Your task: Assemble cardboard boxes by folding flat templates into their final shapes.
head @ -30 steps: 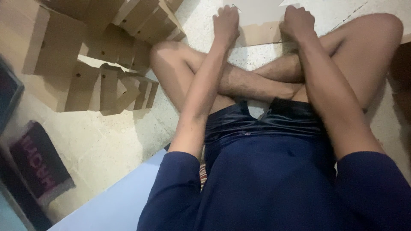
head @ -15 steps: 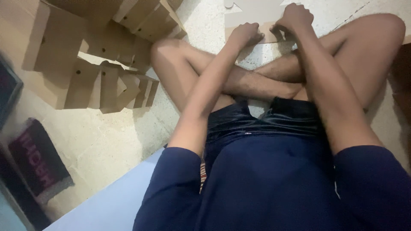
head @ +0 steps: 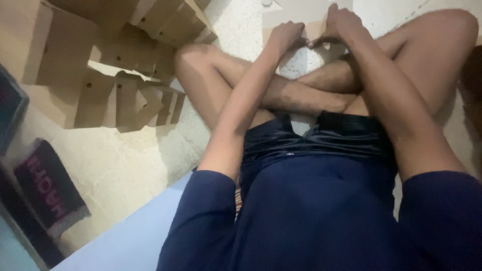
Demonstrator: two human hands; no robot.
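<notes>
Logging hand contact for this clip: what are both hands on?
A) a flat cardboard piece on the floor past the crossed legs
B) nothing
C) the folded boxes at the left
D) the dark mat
A: the left hand and right hand both grip the flat cardboard piece ahead of the crossed legs.

Plain tan cardboard sheet

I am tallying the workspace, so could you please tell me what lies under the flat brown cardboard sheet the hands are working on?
The flat brown cardboard sheet lies on the speckled pale floor. Left hand and right hand grip its near edge; anything beneath it is hidden.
</notes>
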